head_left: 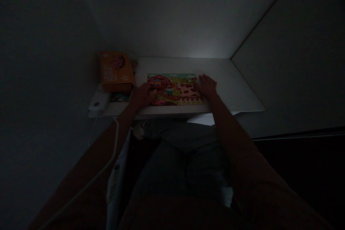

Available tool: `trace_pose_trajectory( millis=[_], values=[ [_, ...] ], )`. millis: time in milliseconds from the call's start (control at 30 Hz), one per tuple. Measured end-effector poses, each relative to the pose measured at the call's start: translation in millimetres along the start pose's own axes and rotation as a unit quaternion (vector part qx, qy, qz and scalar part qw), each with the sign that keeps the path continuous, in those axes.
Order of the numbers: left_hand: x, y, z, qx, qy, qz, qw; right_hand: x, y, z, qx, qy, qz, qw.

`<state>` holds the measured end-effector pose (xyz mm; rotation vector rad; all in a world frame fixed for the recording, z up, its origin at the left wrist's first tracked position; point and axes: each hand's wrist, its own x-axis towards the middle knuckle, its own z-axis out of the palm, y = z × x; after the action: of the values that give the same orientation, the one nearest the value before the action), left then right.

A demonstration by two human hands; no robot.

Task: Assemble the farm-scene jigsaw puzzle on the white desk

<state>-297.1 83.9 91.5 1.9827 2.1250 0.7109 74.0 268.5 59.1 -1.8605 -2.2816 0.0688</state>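
A farm-scene puzzle, with a red barn, a spotted cow and a white fence, lies flat on the white shelf. At its left edge rests my left hand, thumb stretched over the picture and fingers apart. My right hand lies along the right edge, its fingers extended on the shelf and its thumb touching the puzzle. Both hands flank the puzzle without visibly wrapping round it. Dim light hides any seams between pieces.
An orange puzzle box stands left of my left hand, over other printed pieces or sheets. A white device with a cable sits at the shelf's left front corner. Walls enclose the shelf; my legs are below.
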Motion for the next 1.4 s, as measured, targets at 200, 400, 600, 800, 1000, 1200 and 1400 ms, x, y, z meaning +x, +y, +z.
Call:
trace_pose_trajectory(
  millis=[200, 400, 600, 800, 1000, 1200, 1400],
  values=[
    [-0.7, 2.9, -2.2, 0.005, -0.006, 0.003, 1.000, -2.0, -2.3, -2.7, 0.007, -0.004, -0.001, 1.000],
    [-0.6, 2.2, -2.2, 0.008, -0.009, 0.000, 1.000, -4.6, -4.6, -6.2, 0.019, -0.005, -0.003, 1.000],
    [-0.3, 4.2, -2.3, 0.015, -0.009, 0.001, 1.000, -5.0, -5.2, -6.4, 0.017, 0.001, -0.002, 1.000],
    [0.5, 1.9, -0.8, 0.011, -0.010, 0.019, 1.000, -4.7, -4.7, -5.3, 0.013, 0.003, -0.003, 1.000],
    [1.2, 1.4, -1.1, 0.006, -0.007, 0.001, 1.000, -5.4, -6.2, -3.6, 0.013, 0.006, -0.004, 1.000],
    [0.1, 4.8, -4.7, 0.005, -0.015, -0.003, 1.000, -3.9, -5.1, -2.9, -0.001, -0.006, -0.004, 1.000],
    [0.9, 2.6, -2.7, 0.009, -0.015, -0.013, 1.000, -2.0, -4.3, -1.2, -0.010, -0.013, -0.004, 1.000]
  ],
)
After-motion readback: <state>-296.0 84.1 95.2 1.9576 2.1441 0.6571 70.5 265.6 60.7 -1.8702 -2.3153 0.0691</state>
